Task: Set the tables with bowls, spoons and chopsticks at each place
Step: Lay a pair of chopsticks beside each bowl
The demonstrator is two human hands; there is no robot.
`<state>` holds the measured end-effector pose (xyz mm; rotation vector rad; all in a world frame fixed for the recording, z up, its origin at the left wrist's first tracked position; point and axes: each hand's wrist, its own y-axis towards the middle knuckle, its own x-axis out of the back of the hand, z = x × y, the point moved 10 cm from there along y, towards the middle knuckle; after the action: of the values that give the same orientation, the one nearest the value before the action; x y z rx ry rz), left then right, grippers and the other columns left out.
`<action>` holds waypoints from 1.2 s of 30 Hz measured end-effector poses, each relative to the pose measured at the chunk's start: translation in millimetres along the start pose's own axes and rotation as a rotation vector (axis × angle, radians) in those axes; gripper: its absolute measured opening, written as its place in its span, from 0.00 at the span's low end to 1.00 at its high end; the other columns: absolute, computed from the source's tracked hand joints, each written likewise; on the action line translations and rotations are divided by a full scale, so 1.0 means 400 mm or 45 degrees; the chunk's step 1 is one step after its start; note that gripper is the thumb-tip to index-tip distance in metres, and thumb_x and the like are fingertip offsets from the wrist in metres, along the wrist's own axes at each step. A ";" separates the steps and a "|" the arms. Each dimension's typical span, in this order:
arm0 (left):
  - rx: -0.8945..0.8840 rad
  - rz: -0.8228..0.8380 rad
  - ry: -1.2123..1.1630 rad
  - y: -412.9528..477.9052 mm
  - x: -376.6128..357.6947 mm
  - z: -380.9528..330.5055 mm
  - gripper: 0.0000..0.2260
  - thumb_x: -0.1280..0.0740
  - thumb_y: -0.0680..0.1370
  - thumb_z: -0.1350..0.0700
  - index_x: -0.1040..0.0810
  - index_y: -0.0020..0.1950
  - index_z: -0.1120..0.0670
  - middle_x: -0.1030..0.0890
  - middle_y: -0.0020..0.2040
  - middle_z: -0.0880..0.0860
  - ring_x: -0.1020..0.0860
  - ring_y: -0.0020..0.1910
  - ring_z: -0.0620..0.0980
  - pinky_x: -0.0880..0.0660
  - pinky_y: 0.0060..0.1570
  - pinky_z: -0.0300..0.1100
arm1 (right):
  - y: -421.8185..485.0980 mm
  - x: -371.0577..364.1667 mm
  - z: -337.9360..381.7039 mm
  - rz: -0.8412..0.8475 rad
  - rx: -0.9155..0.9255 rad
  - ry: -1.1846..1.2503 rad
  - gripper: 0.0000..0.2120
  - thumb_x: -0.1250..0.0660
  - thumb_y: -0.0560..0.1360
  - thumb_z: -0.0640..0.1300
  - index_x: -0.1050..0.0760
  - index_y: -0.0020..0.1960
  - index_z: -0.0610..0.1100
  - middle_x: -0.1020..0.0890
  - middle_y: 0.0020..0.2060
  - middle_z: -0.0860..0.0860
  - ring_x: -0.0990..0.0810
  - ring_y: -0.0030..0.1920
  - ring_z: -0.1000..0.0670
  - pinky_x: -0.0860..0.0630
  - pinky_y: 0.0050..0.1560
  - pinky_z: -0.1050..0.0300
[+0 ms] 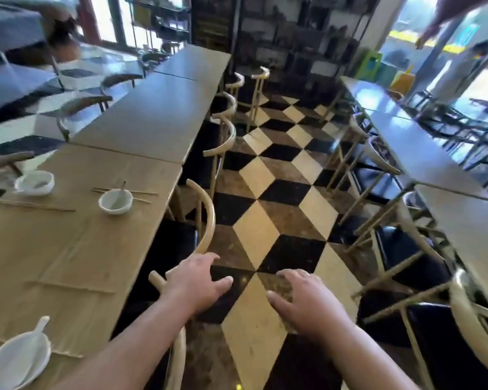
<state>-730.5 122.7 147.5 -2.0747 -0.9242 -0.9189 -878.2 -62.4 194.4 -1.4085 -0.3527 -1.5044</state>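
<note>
My left hand [193, 282] and my right hand [304, 302] hang empty over the aisle, fingers spread, the left one just above a chair back [206, 218]. On the wooden table [76, 249] to my left stand a white bowl with a spoon [115, 201] and chopsticks [141, 192] behind it, a second white bowl [34, 182] with chopsticks [37, 205] in front of it, and a third bowl with a spoon [17, 358] at the near edge. Another pair of chopsticks [71, 287] lies on the table nearby.
More tables [158, 114] run on beyond the set one, with curved-back chairs [226, 136] along the aisle. A second row of tables [414, 153] and chairs stands on the right. The checkered floor aisle [268, 198] runs between. Another person's hand [9, 159] shows at far left.
</note>
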 end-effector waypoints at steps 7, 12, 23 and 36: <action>0.505 -0.198 -0.150 0.039 0.069 0.193 0.34 0.32 0.76 0.33 0.30 0.79 0.45 0.28 0.78 0.51 0.27 0.74 0.54 0.27 0.71 0.51 | 0.291 0.000 0.177 0.058 0.463 -0.109 0.32 0.36 0.80 0.68 0.34 0.80 0.57 0.27 0.76 0.54 0.31 0.77 0.50 0.27 0.74 0.50; 0.871 -0.354 -0.252 -0.043 0.111 0.248 0.36 0.34 0.73 0.28 0.30 0.79 0.40 0.25 0.76 0.50 0.24 0.71 0.53 0.24 0.65 0.51 | 0.386 0.008 0.342 0.220 0.851 -0.198 0.31 0.36 0.80 0.65 0.33 0.80 0.56 0.27 0.75 0.53 0.32 0.77 0.49 0.30 0.76 0.49; 1.381 -0.677 -0.401 -0.355 0.143 0.437 0.32 0.31 0.78 0.35 0.29 0.79 0.45 0.26 0.78 0.49 0.23 0.70 0.54 0.24 0.65 0.49 | 0.285 -0.198 0.762 0.459 1.462 -0.470 0.30 0.38 0.80 0.65 0.32 0.78 0.54 0.25 0.73 0.54 0.31 0.75 0.46 0.28 0.73 0.48; 1.712 -0.717 -0.909 -0.376 -0.135 0.829 0.22 0.32 0.77 0.37 0.21 0.69 0.43 0.17 0.65 0.44 0.19 0.62 0.49 0.22 0.59 0.48 | 0.404 -0.607 0.989 0.691 1.380 -0.716 0.27 0.35 0.80 0.60 0.30 0.76 0.54 0.24 0.71 0.55 0.27 0.72 0.49 0.24 0.67 0.49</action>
<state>-772.0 445.3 -25.1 -0.8860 -1.8418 0.3357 -564.9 277.4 27.4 -0.8663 -0.8811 -0.2938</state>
